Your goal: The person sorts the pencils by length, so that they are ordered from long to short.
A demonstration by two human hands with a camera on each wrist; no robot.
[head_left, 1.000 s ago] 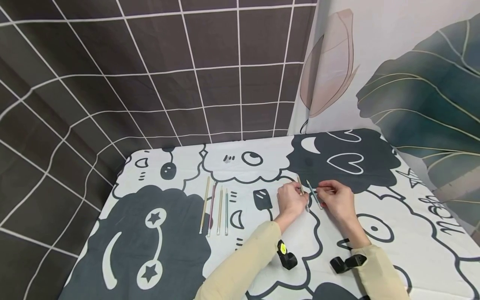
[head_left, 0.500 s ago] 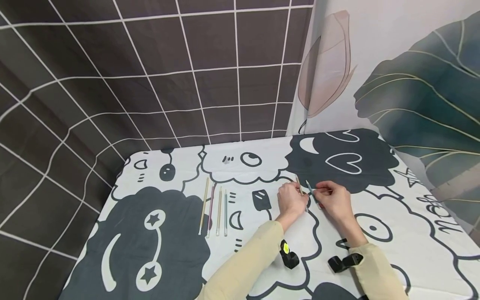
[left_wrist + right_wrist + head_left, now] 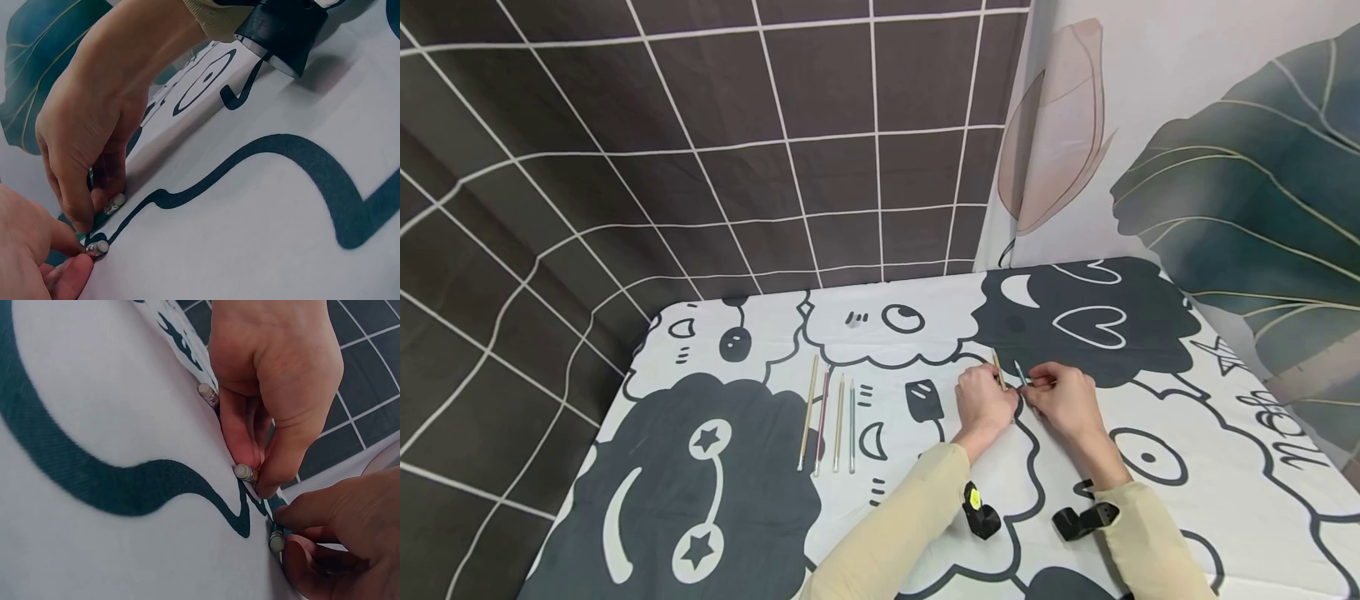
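Note:
Between the thumb and fingers of my left hand (image 3: pixel 983 402) is a gold pencil (image 3: pixel 997 365), its sharpened end pointing toward the back of the table. Just to its right, my right hand (image 3: pixel 1066 402) pinches a teal pencil (image 3: pixel 1021 373), which slants up and to the left. Both pencils lie low along the cloth, their middles hidden behind fingers in the head view. The gold pencil's eraser end (image 3: pixel 245 472) pokes out beneath the left fingertips in the right wrist view. The teal pencil's eraser end (image 3: pixel 115 201) shows under the right fingers in the left wrist view.
Several more pencils stand in a row to the left: a gold one (image 3: pixel 809 412), a magenta one (image 3: pixel 823 423), another gold one (image 3: pixel 839 423) and a teal one (image 3: pixel 852 425). A black-and-white patterned cloth (image 3: pixel 925 492) covers the table. A dark grid curtain (image 3: pixel 820 167) hangs behind.
My right hand has shifted slightly left with the teal pencil, bringing it nearer the gold one and covering more of its eraser end. My left hand has hardly moved.

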